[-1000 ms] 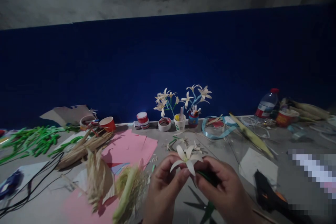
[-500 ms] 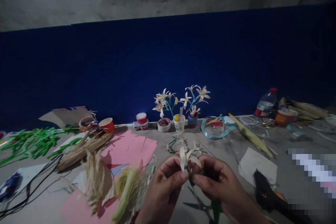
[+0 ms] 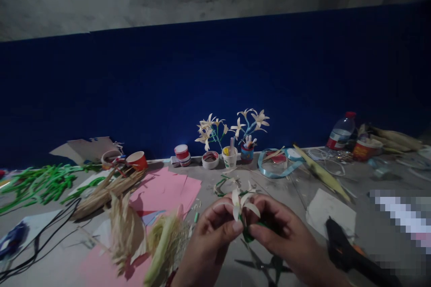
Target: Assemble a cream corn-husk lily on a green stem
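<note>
Between my two hands is a handmade white flower [image 3: 239,210] with pale, curling petals, its stem running down toward me. My left hand [image 3: 213,237] pinches the flower just under its petals, thumb against forefinger. On the other side, my right hand [image 3: 286,235] is closed on a dark green strip [image 3: 248,236] at the stem, right below the bloom. Part of the strip is hidden by the fingers, so how far it wraps round cannot be made out. Dark-bladed scissors [image 3: 261,265] lie on the table beneath the hands, partly covered by a hanging green end.
Similar white flowers [image 3: 210,128] stand in a cup [image 3: 230,158] at the back. Pink paper [image 3: 164,190], dried husks [image 3: 126,228] and green stems [image 3: 43,181] spread over the left. A black glue gun [image 3: 350,251], white card [image 3: 330,215] and plastic bottle [image 3: 341,132] are at the right.
The flower has turned and shifted slightly right and down between my fingers. The green strip's loose end below my right hand hangs differently, showing more of the scissors. Both hands stay nearly in place.
</note>
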A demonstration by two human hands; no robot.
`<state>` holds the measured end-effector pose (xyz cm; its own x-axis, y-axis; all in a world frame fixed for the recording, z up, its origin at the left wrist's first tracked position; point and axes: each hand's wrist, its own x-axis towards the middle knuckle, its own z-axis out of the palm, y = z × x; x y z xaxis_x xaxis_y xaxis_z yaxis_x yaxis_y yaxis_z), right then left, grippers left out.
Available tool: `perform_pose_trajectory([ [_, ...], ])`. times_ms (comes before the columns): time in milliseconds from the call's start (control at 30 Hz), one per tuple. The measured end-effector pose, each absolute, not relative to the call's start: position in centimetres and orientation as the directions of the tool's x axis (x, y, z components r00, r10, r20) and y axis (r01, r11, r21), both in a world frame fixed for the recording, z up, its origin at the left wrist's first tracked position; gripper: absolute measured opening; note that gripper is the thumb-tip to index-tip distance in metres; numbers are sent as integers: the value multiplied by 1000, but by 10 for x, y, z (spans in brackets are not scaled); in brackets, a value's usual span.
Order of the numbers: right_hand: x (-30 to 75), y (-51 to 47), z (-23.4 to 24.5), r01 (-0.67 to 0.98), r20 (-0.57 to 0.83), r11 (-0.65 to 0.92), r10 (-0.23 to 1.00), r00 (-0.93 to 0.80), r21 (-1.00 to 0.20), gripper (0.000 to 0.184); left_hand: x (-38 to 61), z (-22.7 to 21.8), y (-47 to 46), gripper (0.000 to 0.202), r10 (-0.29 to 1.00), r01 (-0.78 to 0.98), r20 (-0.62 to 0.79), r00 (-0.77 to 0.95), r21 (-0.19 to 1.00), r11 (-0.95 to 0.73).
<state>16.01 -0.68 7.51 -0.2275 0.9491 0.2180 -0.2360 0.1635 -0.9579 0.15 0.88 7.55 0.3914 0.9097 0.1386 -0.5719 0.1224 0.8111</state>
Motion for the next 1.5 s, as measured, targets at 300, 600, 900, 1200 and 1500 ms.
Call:
perform_pose_trajectory([
  [300,157,-8,73,-250,168,111,961,-219,-962,30,0,81,11,6,913,-553,104,394,820,145],
  [600,162,1,75,-285,205,109,921,-332,-952,21,0,79,12,10,883,-572,121,454,799,184],
  [900,156,-5,74,-301,62,-16,967,-247,-953,17,-3,78,12,15,883,-561,107,456,805,192],
  [1200,156,-5,73,170,401,404,915,-52,-899,9,3,68,12,12,945,-529,118,304,846,65],
  [1500,152,-10,71,393,566,525,824,-14,-755,11,8,68,6,11,983,-418,135,127,906,-71],
])
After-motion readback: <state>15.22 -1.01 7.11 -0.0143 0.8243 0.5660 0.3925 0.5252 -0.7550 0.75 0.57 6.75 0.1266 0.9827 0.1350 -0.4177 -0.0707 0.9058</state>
